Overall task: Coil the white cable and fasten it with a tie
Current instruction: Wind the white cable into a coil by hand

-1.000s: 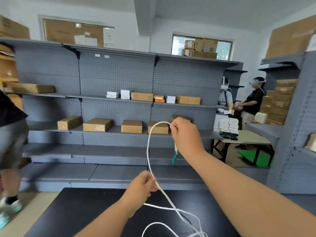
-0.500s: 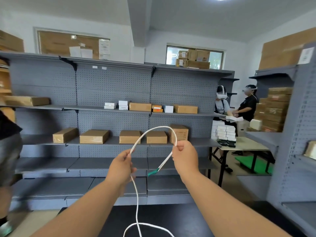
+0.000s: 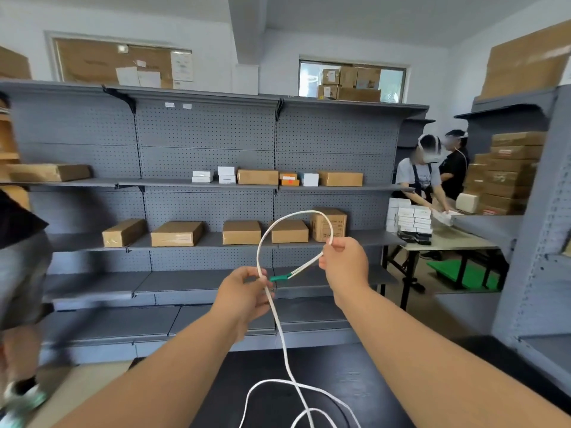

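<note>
Right hand (image 3: 344, 262): fingers clamped on the white cable (image 3: 279, 329) a little back from its green end (image 3: 279, 277), so the short tail sticks out down-left toward my other hand. I hold that end as the fixed anchor, which sets the loop size. Left hand (image 3: 244, 291): thumb and fingers pinched on the running part of the cable, right where it crosses by the green tip. The tip looks to be touching my left fingers, but it's too small to be sure. This hand brings the running length in to close the turn against the anchor.

Between the two hands the cable arches up in one loop, in the air in front of the grey shelves (image 3: 200, 242). I judge it's held up high so the slack hangs free rather than snagging. From the left hand the cable drops straight down to the black surface (image 3: 355, 381), where the rest lies loose in a couple of bends at the bottom edge.

Counts: two hands, both on the cable; one cable; one green end showing, other end out of view; one turn formed, so coiling is just starting. No tie seen anywhere.

Further out: five brown boxes (image 3: 176, 233) on the shelf row behind the loop, two people (image 3: 417, 177) at a table on the right.
</note>
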